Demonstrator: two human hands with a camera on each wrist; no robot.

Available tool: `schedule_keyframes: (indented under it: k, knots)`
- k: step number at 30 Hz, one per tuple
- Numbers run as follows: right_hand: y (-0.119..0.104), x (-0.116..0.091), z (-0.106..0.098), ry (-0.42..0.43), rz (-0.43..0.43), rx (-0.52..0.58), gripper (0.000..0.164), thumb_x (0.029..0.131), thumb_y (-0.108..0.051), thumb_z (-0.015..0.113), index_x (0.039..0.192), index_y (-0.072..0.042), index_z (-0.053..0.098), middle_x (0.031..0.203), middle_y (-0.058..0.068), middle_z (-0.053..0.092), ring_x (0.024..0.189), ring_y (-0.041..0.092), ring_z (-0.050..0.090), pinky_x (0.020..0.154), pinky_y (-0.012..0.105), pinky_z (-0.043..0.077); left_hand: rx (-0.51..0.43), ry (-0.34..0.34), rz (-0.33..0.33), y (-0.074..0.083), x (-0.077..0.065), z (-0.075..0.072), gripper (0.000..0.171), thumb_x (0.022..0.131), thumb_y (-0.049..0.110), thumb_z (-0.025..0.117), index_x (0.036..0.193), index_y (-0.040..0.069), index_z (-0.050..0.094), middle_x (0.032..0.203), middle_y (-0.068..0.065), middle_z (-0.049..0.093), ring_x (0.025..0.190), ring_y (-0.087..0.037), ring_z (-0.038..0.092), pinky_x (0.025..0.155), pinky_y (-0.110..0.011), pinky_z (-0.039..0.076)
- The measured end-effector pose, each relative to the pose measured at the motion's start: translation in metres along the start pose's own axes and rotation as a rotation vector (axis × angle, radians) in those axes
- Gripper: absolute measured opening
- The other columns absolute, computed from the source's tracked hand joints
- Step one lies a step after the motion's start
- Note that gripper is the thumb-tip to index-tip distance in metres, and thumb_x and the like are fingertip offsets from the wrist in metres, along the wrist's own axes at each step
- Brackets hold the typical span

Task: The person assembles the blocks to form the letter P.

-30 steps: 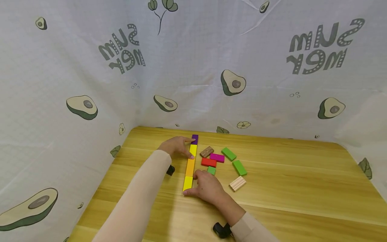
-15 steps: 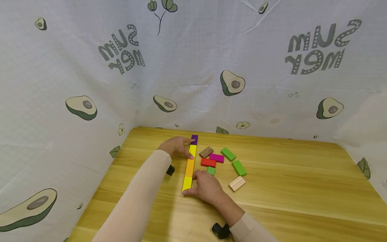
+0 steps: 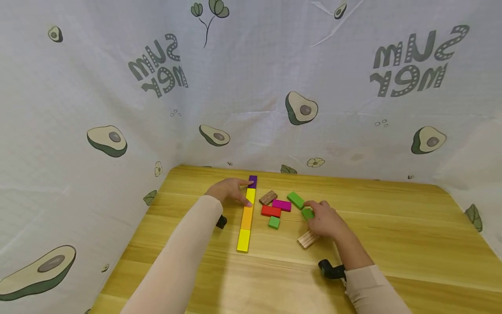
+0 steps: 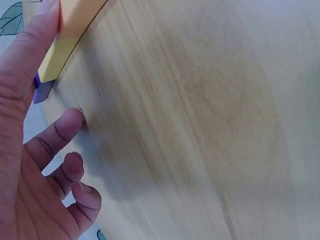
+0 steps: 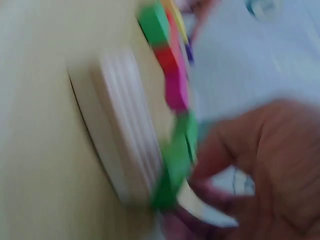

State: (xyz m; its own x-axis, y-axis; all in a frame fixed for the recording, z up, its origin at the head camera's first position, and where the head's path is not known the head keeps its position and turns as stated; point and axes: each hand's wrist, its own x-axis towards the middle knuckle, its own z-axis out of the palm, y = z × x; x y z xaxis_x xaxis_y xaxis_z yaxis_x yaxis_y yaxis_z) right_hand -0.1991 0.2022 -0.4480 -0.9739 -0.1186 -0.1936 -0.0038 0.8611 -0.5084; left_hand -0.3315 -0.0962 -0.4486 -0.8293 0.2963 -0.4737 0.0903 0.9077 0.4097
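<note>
Green block (image 3: 307, 213) at right grip (image 3: 325, 221)

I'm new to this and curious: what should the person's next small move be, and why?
Probably the right hand should securely pinch the green block at its fingertips: it is right there, though blur hides whether it grips. The left hand rests against the row of blocks, whose near yellow block seems to leave room for another.

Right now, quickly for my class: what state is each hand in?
Left hand: open, reaching over the block row.
Right hand: at the nearer long green block; whether it grips it cannot be told.
</note>
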Motion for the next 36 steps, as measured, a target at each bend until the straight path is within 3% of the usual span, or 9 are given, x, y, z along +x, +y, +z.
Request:
schedule_keyframes:
  k: [4,7,13,18,21,25,29,32,36]
  knots:
    - [0.025,0.001,-0.02,-0.231,-0.034,0.126,0.075,0.081,0.001,0.061,0.153,-0.001,0.04,0.118,0.027,0.057,0.092,0.03,0.054,0.069,0.034,0.046,0.004,0.003,-0.021,0.0,0.002,0.001,0.093,0.072,0.057,0.088,0.152,0.051,0.041,0.168,-0.004,0.034,0.154,-0.034,0.031,0.123,-0.063,0.029]
    - [0.034,0.001,-0.026,-0.287,-0.042,0.171,0.079,0.08,-0.001,0.069,0.153,0.0,0.039,0.108,0.018,0.06,0.086,0.025,0.053,0.068,0.032,0.045,0.005,0.007,-0.016,0.0,0.002,0.001,0.093,0.072,0.057,0.088,0.152,0.051,0.041,0.168,-0.004,0.034,0.154,-0.035,0.032,0.123,-0.062,0.029]
    - [0.046,0.003,-0.022,-0.254,-0.062,0.161,0.068,0.083,-0.011,0.08,0.142,-0.004,0.048,0.096,0.01,0.057,0.08,0.021,0.051,0.068,0.031,0.045,0.013,0.011,-0.008,0.0,0.0,0.001,0.093,0.073,0.058,0.087,0.153,0.05,0.04,0.167,-0.004,0.035,0.154,-0.034,0.032,0.123,-0.061,0.03]
    - [0.044,0.002,-0.021,-0.201,-0.059,0.123,0.068,0.082,-0.02,0.085,0.136,-0.003,0.048,0.091,0.008,0.057,0.076,0.02,0.051,0.065,0.032,0.044,0.033,0.015,-0.001,0.002,-0.001,-0.001,0.092,0.074,0.058,0.086,0.153,0.049,0.04,0.167,-0.005,0.036,0.153,-0.034,0.034,0.123,-0.06,0.032]
    - [0.029,-0.002,-0.017,-0.15,-0.072,0.119,0.07,0.082,-0.027,0.086,0.135,-0.002,0.049,0.09,0.007,0.057,0.076,0.02,0.052,0.064,0.031,0.045,0.036,0.014,-0.005,0.002,-0.002,-0.001,0.093,0.074,0.058,0.086,0.153,0.049,0.04,0.167,-0.005,0.036,0.153,-0.034,0.034,0.123,-0.059,0.032]
    - [-0.009,-0.013,0.002,-0.096,-0.123,0.125,0.069,0.08,-0.034,0.088,0.132,-0.004,0.052,0.089,0.004,0.059,0.075,0.017,0.053,0.064,0.031,0.046,0.035,0.015,-0.011,0.001,0.0,0.001,0.093,0.073,0.059,0.087,0.153,0.05,0.04,0.167,-0.005,0.036,0.153,-0.034,0.034,0.123,-0.059,0.032]
    - [-0.048,-0.027,0.037,-0.139,-0.258,0.098,0.064,0.078,-0.045,0.088,0.124,-0.013,0.057,0.086,-0.003,0.06,0.074,0.012,0.053,0.064,0.026,0.046,0.04,0.02,-0.009,0.0,0.001,0.002,0.092,0.073,0.06,0.086,0.152,0.052,0.04,0.166,-0.004,0.036,0.153,-0.034,0.035,0.122,-0.06,0.033]
    - [-0.07,-0.038,0.063,-0.22,-0.374,0.077,0.063,0.078,-0.055,0.085,0.119,-0.017,0.058,0.084,-0.006,0.057,0.072,0.007,0.05,0.063,0.022,0.044,0.04,0.024,-0.011,-0.001,0.0,0.002,0.091,0.073,0.06,0.086,0.151,0.053,0.041,0.166,-0.004,0.037,0.152,-0.034,0.035,0.121,-0.061,0.034]
    - [-0.087,-0.044,0.085,-0.271,-0.442,0.07,0.064,0.077,-0.059,0.084,0.118,-0.019,0.056,0.082,-0.008,0.054,0.07,0.002,0.048,0.061,0.019,0.042,0.042,0.029,-0.026,-0.001,0.0,0.001,0.091,0.072,0.059,0.087,0.15,0.055,0.041,0.166,-0.003,0.037,0.152,-0.034,0.036,0.12,-0.062,0.034]
